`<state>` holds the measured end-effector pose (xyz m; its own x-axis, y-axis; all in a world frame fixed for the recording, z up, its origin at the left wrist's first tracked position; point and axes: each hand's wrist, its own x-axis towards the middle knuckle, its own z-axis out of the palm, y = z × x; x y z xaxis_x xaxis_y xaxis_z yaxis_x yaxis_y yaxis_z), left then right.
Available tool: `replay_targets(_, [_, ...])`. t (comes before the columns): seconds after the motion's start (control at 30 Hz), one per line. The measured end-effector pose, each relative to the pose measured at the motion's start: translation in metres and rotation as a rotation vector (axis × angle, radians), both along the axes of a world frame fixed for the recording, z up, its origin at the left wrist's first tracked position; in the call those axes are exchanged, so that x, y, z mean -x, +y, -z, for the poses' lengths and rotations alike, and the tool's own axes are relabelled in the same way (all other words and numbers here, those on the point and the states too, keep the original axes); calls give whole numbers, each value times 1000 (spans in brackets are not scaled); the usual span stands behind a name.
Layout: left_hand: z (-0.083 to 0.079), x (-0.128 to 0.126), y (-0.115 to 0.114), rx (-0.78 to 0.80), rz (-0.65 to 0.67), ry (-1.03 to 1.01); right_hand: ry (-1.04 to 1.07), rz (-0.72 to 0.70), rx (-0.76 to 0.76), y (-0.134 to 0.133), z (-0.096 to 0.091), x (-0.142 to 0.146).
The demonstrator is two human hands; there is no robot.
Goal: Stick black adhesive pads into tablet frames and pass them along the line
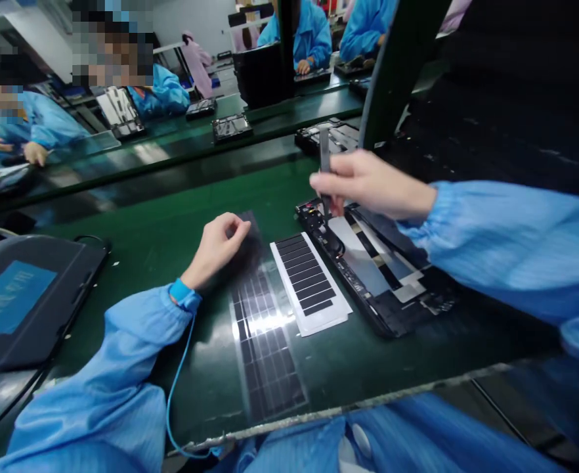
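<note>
- While the person's right hand [368, 184] closes thumb and fingers firmly around slim steel tweezers [324, 164], the tweezer tips point down and reach the upper corner of an opened black tablet frame [368, 269].
- This frame lies flat on a dark green work mat [348, 348], and it shows silver and white layers inside.
- The left hand [218, 249] lies on the mat with its fingers curled together, and they touch a thin dark film strip [247, 236]; I cannot tell if they clamp it or only rest on it.
- Between this hand and the frame lies a white rectangular backing sheet [309, 282] with rows of black strips.
- Beside the white sheet, a glossy clear sheet with black strips [264, 341] runs from under the left hand toward the near edge of the mat.
- A blue wrist strap [184, 293] circles the left wrist, and its thin blue cord [176, 387] hangs down over the mat edge.
- Left of that arm lies a flat dark grey tablet case [28, 302] with a blue label [11, 295].
- Farther away, past a black rail, a second black tablet frame [326, 138] lies on another green bench, and a co-worker's hand [302, 66] in a blue sleeve rests across that bench.
</note>
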<state>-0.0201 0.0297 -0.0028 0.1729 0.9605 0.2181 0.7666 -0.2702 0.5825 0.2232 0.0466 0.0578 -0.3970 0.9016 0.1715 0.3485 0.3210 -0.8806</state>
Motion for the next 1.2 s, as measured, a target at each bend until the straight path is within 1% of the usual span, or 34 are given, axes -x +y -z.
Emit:
replay_targets(0.03, [0, -13, -10, -103, 16, -32, -12, -4, 76, -3, 10, -10])
replay_targets(0.07, [1, -27, -20, -162, 91, -57, 0, -17, 153, -6, 22, -17])
replay_targets(0.13, [6, -52, -38, -197, 296, -90, 37, -41, 250, -9, 44, -24])
replay_targets(0.2, [14, -68, -51, -188, 441, -111, 35, -38, 267, -8, 59, -24])
replay_targets(0.27, [23, -76, -56, -164, 500, -121, 4, -12, 244, -8, 66, -21])
replay_targets(0.33, [29, -77, -57, -138, 511, -117, -13, 20, 218, -7, 68, -19])
replay_targets(0.43, [33, -74, -55, -120, 514, -98, -26, 70, 182, -8, 68, -18])
replay_targets(0.57, [31, -73, -55, -131, 533, -64, -66, 102, 179, -9, 66, -19])
replay_targets(0.8, [30, -73, -58, -199, 566, -7, -94, 86, 193, -8, 63, -19])
replay_targets(0.87, [29, -74, -58, -207, 598, 11, -102, 91, 194, -8, 64, -19])
replay_targets(0.97, [26, -75, -58, -192, 691, 53, -106, 93, 190, -8, 65, -19])
replay_targets(1.07, [23, -76, -59, -198, 743, 108, -125, 92, 137, -9, 64, -19])
replay_targets(1.13, [22, -76, -60, -226, 742, 149, -138, 91, 95, -10, 63, -18])
replay_targets(1.2, [22, -77, -60, -249, 710, 179, -123, 93, 84, -12, 62, -17])
